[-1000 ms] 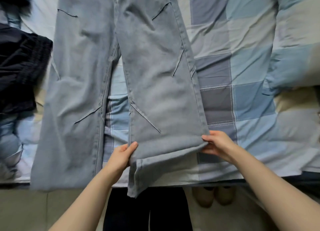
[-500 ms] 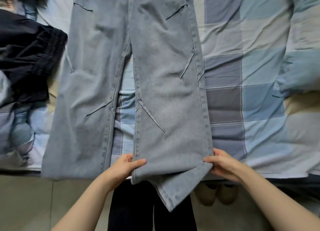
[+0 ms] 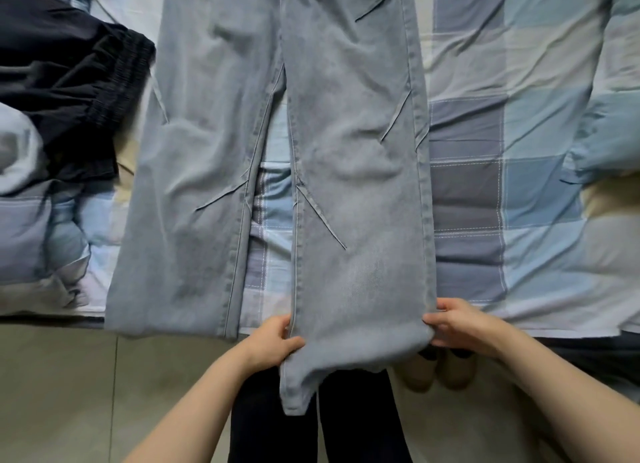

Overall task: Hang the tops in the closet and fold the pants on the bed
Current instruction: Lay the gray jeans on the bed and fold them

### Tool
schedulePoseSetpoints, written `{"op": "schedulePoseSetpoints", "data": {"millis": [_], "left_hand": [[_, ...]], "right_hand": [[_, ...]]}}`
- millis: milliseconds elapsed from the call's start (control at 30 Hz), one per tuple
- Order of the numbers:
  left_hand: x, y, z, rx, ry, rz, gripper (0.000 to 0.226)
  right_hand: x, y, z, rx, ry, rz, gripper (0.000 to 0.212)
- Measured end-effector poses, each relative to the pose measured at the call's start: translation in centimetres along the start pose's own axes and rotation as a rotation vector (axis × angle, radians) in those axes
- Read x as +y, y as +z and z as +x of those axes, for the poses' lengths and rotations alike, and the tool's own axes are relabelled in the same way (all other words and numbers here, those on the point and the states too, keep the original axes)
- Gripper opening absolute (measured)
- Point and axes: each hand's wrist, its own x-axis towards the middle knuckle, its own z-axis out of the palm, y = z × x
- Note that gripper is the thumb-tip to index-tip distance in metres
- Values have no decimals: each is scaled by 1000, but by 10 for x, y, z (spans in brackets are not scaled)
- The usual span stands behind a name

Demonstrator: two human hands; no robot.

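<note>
Light-blue jeans (image 3: 353, 143) lie flat, legs apart, on the bed's checked quilt (image 3: 519, 150), hems overhanging the near edge. The left hand (image 3: 270, 341) pinches the inner seam of the right-side leg; the right hand (image 3: 460, 324) pinches its outer seam, both grips closed on denim. A black garment (image 3: 69, 81) lies at left.

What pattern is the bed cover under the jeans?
The bed cover shows blue, grey and cream checks, clearest in the head view.

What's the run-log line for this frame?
stage: folding not begun | left hand: grips right leg's inner edge | right hand: grips outer edge | light blue denim jeans: flat on checked bedspread, hem overhanging
</note>
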Motion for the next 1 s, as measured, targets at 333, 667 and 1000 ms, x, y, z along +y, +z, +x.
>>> {"op": "schedulePoseSetpoints", "data": {"millis": [333,667,1000], "left_hand": [[-28,-107,-10,518,-293,716,25],[-55,-277,7,954,-237,228,46],[-71,-274,2,605,73,-272,17]], "right_hand": [[-61,97,0,381,-276,-822,14],[-166,285,56,174,-380,-18,16],[-181,298,44,316,-494,-43,21]]}}
